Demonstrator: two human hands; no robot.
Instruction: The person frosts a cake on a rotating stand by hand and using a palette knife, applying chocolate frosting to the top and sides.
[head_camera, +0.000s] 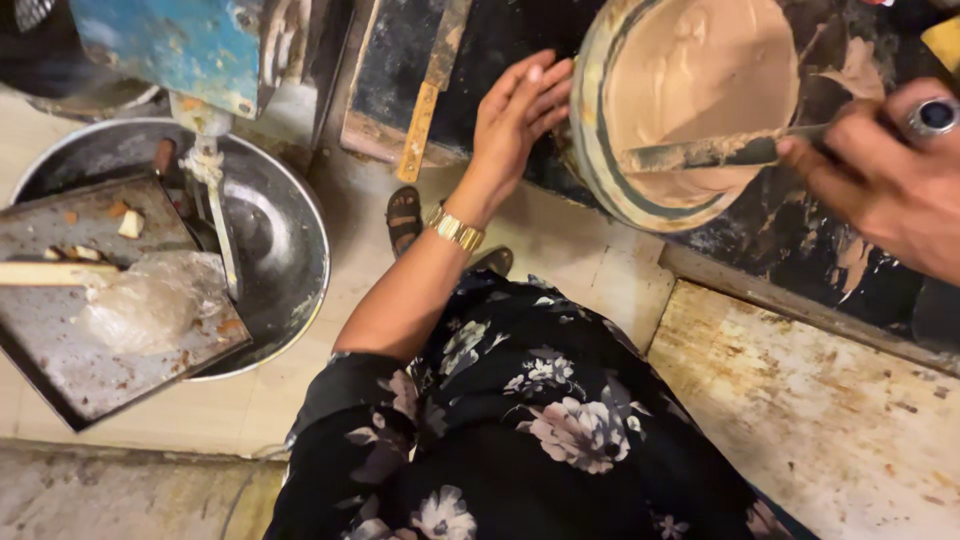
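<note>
A round bowl (600, 150) is tilted on its side on the dark counter (480, 60), showing smooth light-brown paste inside. My left hand (515, 120) rests flat against the bowl's left rim with the fingers straight. My right hand (880, 180), wearing a ring, grips the handle of a paste-smeared spatula (700, 152) whose blade lies across the paste in the bowl.
A large steel basin (285, 230) sits on the floor at the left with a flat metal tray (70, 350) and a plastic-wrapped lump (150, 300) over it. A blue machine (170, 40) stands above. A wooden-handled knife (430, 90) lies on the counter. A worn slab (820, 420) is at lower right.
</note>
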